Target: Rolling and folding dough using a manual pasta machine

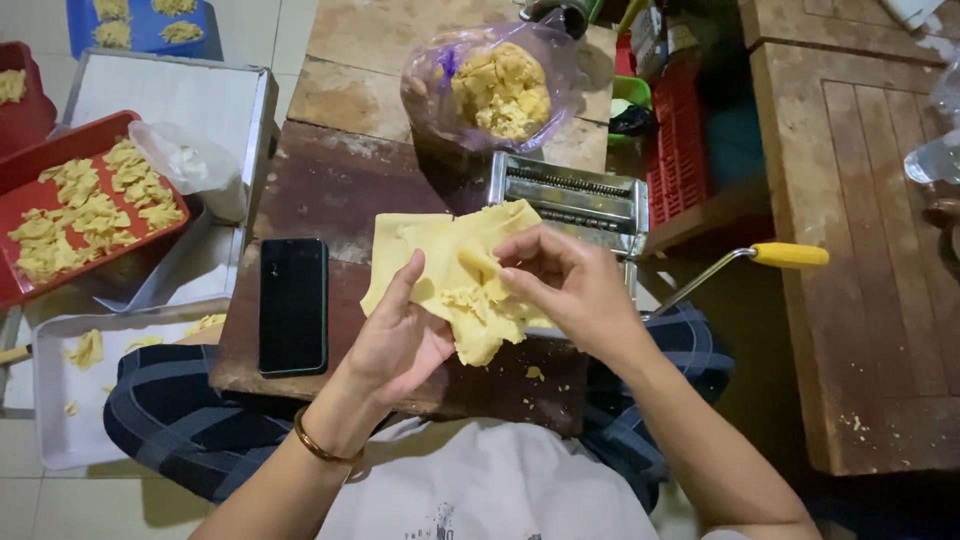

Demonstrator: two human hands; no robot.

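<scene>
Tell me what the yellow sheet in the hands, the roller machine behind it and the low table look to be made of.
Yellow sheet: soft dough, matte, with ragged, crumbling edges. Roller machine: metal, probably steel, shiny with reflective rollers; its crank handle looks like yellow plastic. Low table: wood, dark, worn and dusted pale.

A worn, flour-dusted brown wooden worktop [340,190] stands on a floor of pale square tiles [60,505]. To the right of the worktop lies a weathered brown wooden panelled door-like board [870,250], with a red plastic crate [678,140] between them. Left of the worktop sits a shallow white metal tray [160,95]; soft, even light falls over everything.
</scene>
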